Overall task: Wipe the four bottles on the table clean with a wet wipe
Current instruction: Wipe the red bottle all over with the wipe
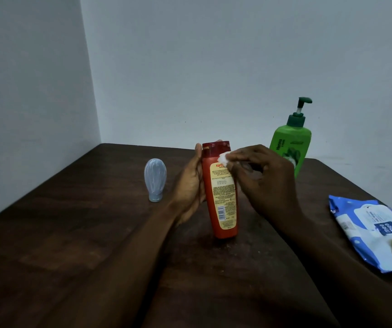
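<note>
Dark wooden table (72,233): our left hand (190,185) grips a red plastic bottle (223,200); right hand (268,178) apparently pinches a white wipe (222,158), mostly hidden.

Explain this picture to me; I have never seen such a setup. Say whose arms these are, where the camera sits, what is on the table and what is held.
No machine here: a person works bare-handed, and one camera worn on the head looks forward and down, so both arms reach in from below. The left hand grips a red bottle by its side. The right hand pinches a small white wet wipe in its fingers against that bottle, near the cap. On the dark table also stand a green pump bottle at the back right and a small pale bottle on the left. A blue pack of wipes lies at the right edge.
</note>
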### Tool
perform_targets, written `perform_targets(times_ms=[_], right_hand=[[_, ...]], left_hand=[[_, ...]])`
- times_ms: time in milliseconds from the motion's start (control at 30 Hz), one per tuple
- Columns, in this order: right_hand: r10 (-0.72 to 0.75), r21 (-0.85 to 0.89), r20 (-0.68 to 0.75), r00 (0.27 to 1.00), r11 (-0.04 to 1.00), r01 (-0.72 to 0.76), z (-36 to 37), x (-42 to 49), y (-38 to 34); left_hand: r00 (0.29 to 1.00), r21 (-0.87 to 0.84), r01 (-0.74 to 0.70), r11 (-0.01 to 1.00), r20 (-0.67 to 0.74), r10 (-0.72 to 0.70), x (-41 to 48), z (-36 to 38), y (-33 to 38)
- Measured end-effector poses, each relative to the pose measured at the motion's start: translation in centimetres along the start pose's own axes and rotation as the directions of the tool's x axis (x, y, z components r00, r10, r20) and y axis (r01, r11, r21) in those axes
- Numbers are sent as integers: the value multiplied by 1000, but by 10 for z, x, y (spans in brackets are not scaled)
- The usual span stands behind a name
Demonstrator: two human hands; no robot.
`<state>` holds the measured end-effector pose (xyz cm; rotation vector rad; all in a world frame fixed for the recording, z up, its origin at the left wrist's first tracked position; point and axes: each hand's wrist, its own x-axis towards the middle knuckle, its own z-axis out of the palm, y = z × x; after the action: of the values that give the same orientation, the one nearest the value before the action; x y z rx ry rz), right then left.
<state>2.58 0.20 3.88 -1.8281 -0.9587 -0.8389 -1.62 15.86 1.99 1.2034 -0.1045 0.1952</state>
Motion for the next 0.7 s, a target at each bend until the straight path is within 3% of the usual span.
perform_targets(times_ms=[100, 167, 333, 467, 700], right_hand=[[172, 69, -39, 984, 983, -169, -4, -2, 7], [186, 72, -44, 982, 981, -183, -5, -3, 7], [-23, 15, -15, 1000, 1000, 23, 1, -3, -7], [-215, -75, 64, 975, 973, 219, 10, -4, -16], [-288, -65, 216, 933, 949, 308, 10, -21, -3]], left_hand=[[1000, 27, 11, 1000, -16, -11, 0, 0, 0], [1000, 29, 16, 999, -11, -15, 0, 0, 0], [999, -6, 28, 1000, 29, -28, 2, 0, -3], [996, -81, 52, 995, 72, -46, 1, 1, -4], [995, -141, 74, 987, 84, -63, 1, 0, -5]])
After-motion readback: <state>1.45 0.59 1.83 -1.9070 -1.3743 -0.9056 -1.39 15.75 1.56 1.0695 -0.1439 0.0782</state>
